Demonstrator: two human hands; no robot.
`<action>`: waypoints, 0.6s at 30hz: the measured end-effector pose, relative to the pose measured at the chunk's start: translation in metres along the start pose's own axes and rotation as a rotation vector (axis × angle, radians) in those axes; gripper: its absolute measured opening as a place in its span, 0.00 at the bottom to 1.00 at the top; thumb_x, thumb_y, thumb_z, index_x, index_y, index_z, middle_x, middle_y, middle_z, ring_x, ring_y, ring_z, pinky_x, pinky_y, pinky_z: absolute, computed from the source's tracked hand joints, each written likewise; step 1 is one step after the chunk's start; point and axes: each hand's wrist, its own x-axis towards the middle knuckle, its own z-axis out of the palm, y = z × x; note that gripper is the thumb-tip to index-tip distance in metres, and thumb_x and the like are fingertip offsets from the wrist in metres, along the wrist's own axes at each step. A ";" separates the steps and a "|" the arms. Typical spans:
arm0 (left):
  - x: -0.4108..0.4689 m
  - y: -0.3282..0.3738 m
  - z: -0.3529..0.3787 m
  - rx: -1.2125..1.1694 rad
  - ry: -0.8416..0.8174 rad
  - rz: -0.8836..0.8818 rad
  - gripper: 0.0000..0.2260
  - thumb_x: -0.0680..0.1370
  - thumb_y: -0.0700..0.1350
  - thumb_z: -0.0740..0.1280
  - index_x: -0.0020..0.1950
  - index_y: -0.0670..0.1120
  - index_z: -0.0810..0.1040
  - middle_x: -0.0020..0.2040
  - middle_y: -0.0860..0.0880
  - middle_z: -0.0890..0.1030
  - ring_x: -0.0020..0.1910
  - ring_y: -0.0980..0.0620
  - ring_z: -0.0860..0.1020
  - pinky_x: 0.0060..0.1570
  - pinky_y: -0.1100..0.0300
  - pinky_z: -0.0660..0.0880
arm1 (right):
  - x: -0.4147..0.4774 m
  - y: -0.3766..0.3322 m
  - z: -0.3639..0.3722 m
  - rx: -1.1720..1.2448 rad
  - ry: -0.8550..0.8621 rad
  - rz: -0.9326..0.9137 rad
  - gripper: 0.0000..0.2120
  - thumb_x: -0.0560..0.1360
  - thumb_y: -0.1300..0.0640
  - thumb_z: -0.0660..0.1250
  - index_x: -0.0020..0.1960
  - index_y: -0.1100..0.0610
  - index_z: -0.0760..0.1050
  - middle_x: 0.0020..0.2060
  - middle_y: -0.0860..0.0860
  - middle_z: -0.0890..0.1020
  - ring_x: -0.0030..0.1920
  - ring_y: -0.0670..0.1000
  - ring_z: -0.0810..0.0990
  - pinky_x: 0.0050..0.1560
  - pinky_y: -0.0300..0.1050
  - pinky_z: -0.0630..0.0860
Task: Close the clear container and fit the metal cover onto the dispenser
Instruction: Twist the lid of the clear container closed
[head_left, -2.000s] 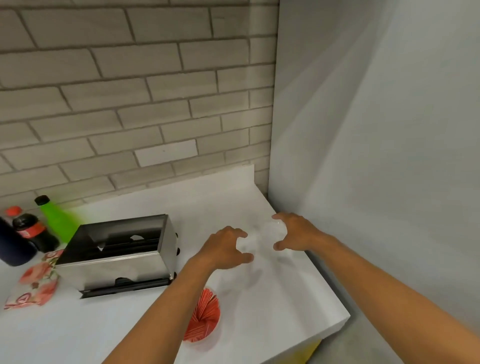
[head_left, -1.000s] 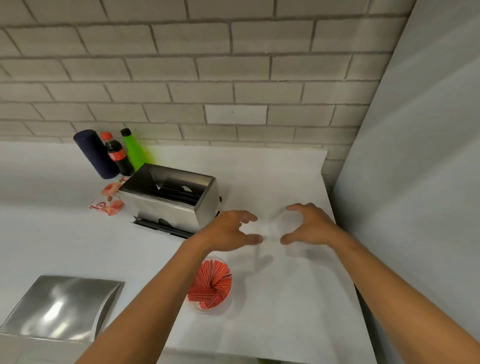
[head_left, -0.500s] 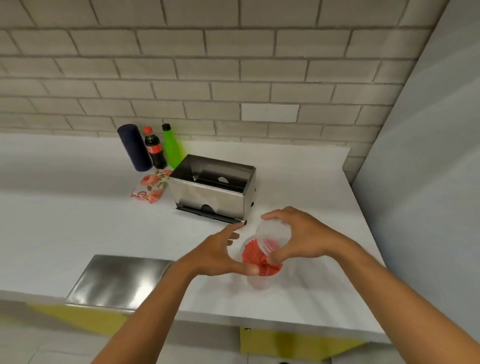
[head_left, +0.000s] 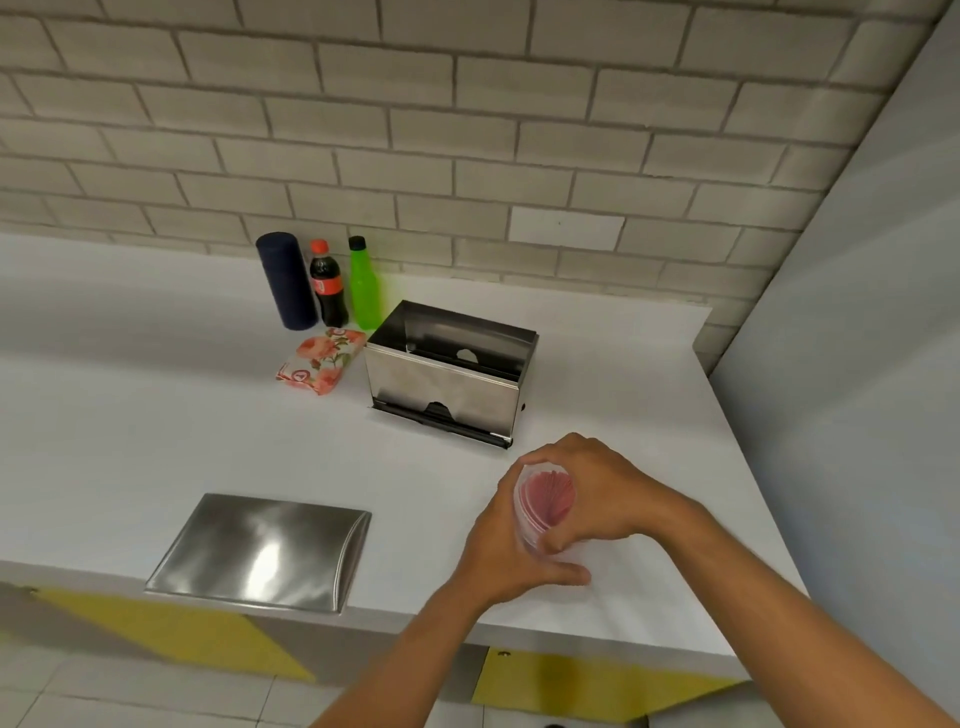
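Your left hand (head_left: 506, 545) and right hand (head_left: 597, 493) both clasp the clear container (head_left: 543, 504), tilted, red-filled, near the dispenser (head_left: 447, 384). Your fingers hide its lid seam.

White worktop (head_left: 156, 415) carrying an open metal dispenser (head_left: 447, 374), a flat metal cover (head_left: 260, 551), three bottles (head_left: 327, 283) at the wall, and a floral packet (head_left: 322, 359).

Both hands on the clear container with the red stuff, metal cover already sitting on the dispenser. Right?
Not quite. The head view shows the metal cover lying flat on the counter, apart from the dispenser, whose top is open. The rest holds: left hand and right hand both grip the clear container.
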 end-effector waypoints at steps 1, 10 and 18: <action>0.000 -0.002 0.002 -0.012 0.018 -0.008 0.60 0.52 0.63 0.90 0.78 0.69 0.62 0.67 0.67 0.79 0.65 0.65 0.79 0.59 0.62 0.81 | 0.001 0.000 0.002 -0.008 0.000 -0.002 0.48 0.57 0.42 0.84 0.74 0.37 0.71 0.63 0.43 0.72 0.65 0.47 0.71 0.61 0.47 0.79; 0.000 -0.011 0.012 -0.015 0.113 -0.057 0.57 0.54 0.61 0.89 0.77 0.67 0.62 0.61 0.70 0.80 0.59 0.66 0.81 0.57 0.61 0.83 | 0.006 0.000 0.004 -0.079 -0.034 -0.006 0.48 0.58 0.41 0.84 0.75 0.37 0.69 0.65 0.42 0.71 0.66 0.47 0.68 0.62 0.47 0.79; 0.001 -0.012 0.017 0.053 0.147 -0.084 0.45 0.56 0.59 0.87 0.69 0.61 0.71 0.58 0.63 0.81 0.57 0.62 0.81 0.58 0.58 0.82 | 0.008 0.002 0.000 -0.124 -0.099 0.014 0.55 0.57 0.43 0.85 0.79 0.38 0.64 0.69 0.44 0.67 0.70 0.48 0.65 0.63 0.44 0.75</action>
